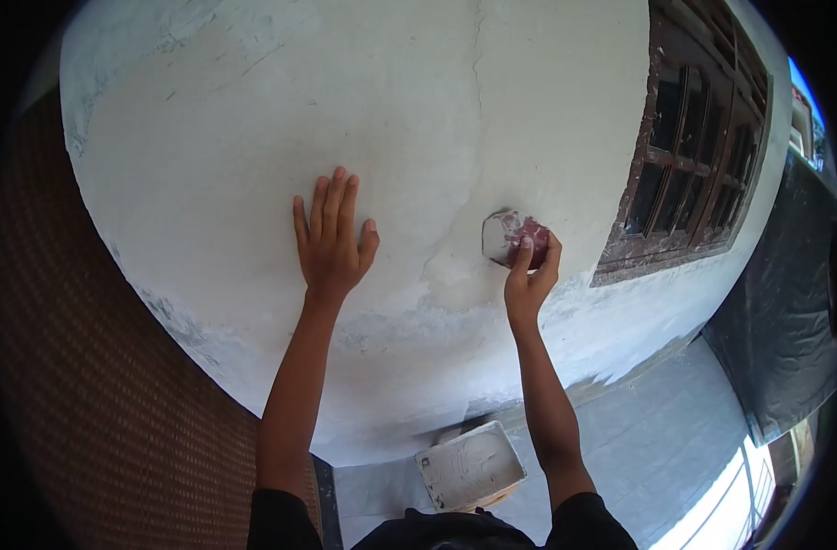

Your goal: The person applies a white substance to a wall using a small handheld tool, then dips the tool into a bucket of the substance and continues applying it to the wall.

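My left hand [331, 252] lies flat against the off-white wall [400, 110], fingers stretched upward and thumb out to the right. It holds nothing. To its right, my right hand [531, 280] grips a flat dark-red piece smeared with white [517, 236], thumb on its near face and fingers at its right edge. The piece is up against the wall; its exact kind cannot be made out. Around both hands the wall surface is patchy, with a thin crack running down above and between them.
A brown wooden window [689, 156] with dark panes is set in the wall at the right. Below, a whitish rectangular tub [472, 466] of white paste stands at the wall's foot. Woven brown matting [134, 394] borders the left; a dark sheet [776, 312] hangs at far right.
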The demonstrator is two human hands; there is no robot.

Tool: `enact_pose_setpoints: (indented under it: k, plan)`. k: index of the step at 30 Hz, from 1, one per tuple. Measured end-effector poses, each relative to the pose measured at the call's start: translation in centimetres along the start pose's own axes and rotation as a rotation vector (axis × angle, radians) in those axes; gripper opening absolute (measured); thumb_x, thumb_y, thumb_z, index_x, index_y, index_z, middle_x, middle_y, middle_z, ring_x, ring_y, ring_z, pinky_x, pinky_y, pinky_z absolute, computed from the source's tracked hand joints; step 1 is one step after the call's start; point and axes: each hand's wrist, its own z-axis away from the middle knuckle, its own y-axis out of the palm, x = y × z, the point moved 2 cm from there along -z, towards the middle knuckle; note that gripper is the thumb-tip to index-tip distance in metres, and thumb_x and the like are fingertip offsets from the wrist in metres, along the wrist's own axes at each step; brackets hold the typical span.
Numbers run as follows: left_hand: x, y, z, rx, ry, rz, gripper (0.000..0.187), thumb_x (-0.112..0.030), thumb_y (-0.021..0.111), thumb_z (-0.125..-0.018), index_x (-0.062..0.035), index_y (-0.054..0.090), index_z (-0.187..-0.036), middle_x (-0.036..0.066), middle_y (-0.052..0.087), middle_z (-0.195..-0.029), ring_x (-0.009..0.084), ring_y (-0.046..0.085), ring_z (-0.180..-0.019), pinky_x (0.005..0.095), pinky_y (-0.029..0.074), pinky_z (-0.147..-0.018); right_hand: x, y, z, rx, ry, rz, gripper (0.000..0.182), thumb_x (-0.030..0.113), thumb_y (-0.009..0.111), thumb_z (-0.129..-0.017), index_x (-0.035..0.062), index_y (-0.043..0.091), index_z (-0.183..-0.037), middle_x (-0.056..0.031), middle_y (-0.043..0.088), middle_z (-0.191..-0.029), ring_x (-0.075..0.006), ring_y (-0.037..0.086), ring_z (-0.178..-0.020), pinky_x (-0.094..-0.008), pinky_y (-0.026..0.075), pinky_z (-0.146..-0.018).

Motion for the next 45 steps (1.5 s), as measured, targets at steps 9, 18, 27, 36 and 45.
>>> enact_pose_setpoints:
  k: [9,18,27,36,45]
  plan:
    - [0.0,0.0,0.1,-0.003,-0.011,0.006,0.060,-0.025,0.054,-0.094,-0.0099,0.038,-0.149,0.008,0.039,-0.155,0.0285,0.033,-0.146,0.0572,0.018,-0.119,-0.6,0.7,5.2,0.296,-0.064,-0.131,0.029,0.011,0.061,-0.098,-0.0019,0.052,-0.123,-0.0116,0.061,-0.106,-0.0174,0.056,-0.098,-0.0304,0.046,-0.085]
    - [-0.1,-0.2,0.0,-0.007,-0.007,-0.023,0.059,-0.026,0.052,-0.094,-0.0093,0.039,-0.149,0.009,0.040,-0.155,0.0287,0.033,-0.145,0.0566,0.018,-0.119,-0.7,-2.0,-0.2,-0.290,0.206,-0.297,0.032,0.022,0.050,-0.105,-0.0026,0.046,-0.126,-0.0143,0.053,-0.118,-0.0179,0.060,-0.099,-0.0306,0.055,-0.082]
    - [0.2,-0.1,0.1,-0.019,0.014,-0.016,0.060,-0.027,0.053,-0.094,-0.0089,0.039,-0.149,0.009,0.040,-0.154,0.0295,0.033,-0.145,0.0568,0.018,-0.119,-1.2,1.3,3.8,0.108,0.000,-0.070,0.027,0.010,0.058,-0.099,-0.0030,0.052,-0.122,-0.0160,0.062,-0.103,-0.0235,0.061,-0.095,-0.0340,0.048,-0.085]
    - [-0.1,0.0,0.2,-0.008,-0.001,-0.018,0.060,-0.025,0.054,-0.093,-0.0091,0.039,-0.149,0.009,0.039,-0.155,0.0297,0.033,-0.145,0.0574,0.017,-0.119,-1.8,0.3,5.0,0.227,0.001,-0.199,0.028,0.015,0.058,-0.101,-0.0022,0.051,-0.122,-0.0135,0.061,-0.105,-0.0188,0.057,-0.102,-0.0337,0.046,-0.090]
    - [0.0,-0.1,0.3,-0.005,-0.002,-0.043,0.058,-0.026,0.052,-0.095,-0.0088,0.039,-0.149,0.010,0.039,-0.155,0.0299,0.033,-0.146,0.0568,0.017,-0.119,-3.7,-2.7,1.6,-0.330,0.258,-0.302,0.036,0.020,0.053,-0.105,-0.0023,0.043,-0.131,-0.0123,0.056,-0.117,-0.0181,0.057,-0.102,-0.0303,0.051,-0.085]
